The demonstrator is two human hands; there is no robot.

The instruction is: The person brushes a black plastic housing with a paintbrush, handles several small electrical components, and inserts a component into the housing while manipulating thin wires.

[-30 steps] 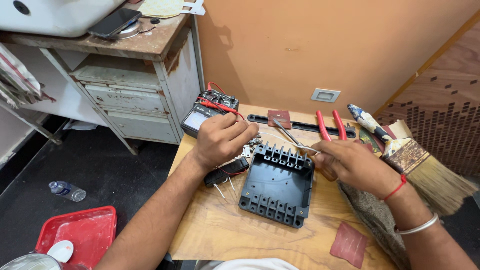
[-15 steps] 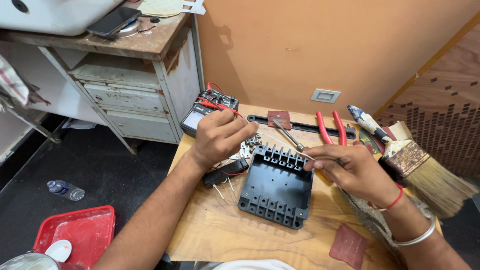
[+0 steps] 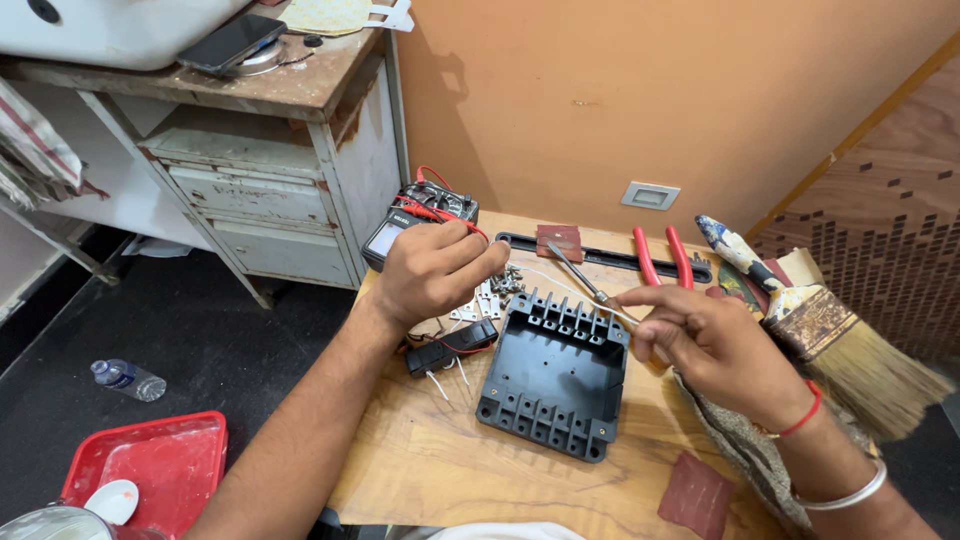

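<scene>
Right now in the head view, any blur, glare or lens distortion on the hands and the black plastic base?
Head view: even, soft light; the black plastic base is sharp, no glare. The left hand and right hand are crisp, no motion blur. The left hand casts a soft shadow on the wooden table. Wide-angle bend shows at the edges: the cabinet leans.

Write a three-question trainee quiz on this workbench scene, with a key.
1. True or false: the left hand rests flat on the black plastic housing.
2. Which tool does the right hand hold? A) paintbrush B) screwdriver C) red-handled pliers
3. Fill in: on the floor left of the table lies a red ____.

Key:
1. False; it is a loose fist above the small metal parts, beside the housing.
2. B, the screwdriver; the paintbrush and pliers lie untouched.
3. Tray.
</scene>
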